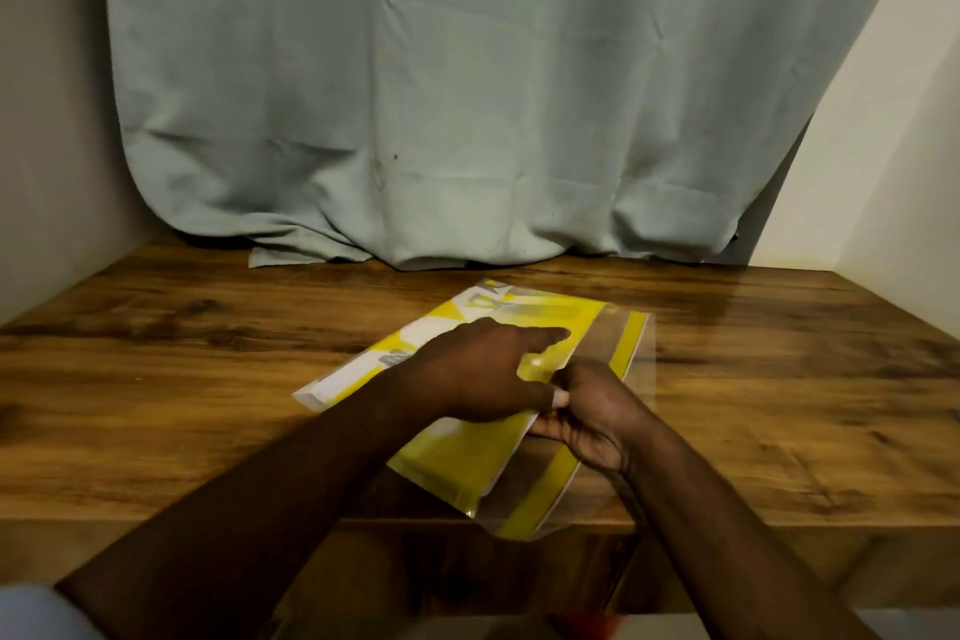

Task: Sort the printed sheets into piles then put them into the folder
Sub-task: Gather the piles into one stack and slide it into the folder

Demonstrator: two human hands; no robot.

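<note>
A stack of yellow-and-white printed sheets (457, 463) lies at an angle on the wooden table (208, 379). It sits mostly inside a clear plastic folder (543, 496) with a yellow strip, whose open side points right. My left hand (483, 369) rests flat on top of the stack, with the index finger stretched to the right. My right hand (592, 413) pinches the right edge of the sheets at the folder's mouth, thumb on top and fingers curled beneath. The folder's near corner hangs slightly past the table's front edge.
A pale green cloth (467, 120) hangs behind the table, and its hem rests on the back edge. Walls close in on the left and right. Bare wood shows on both sides of the folder.
</note>
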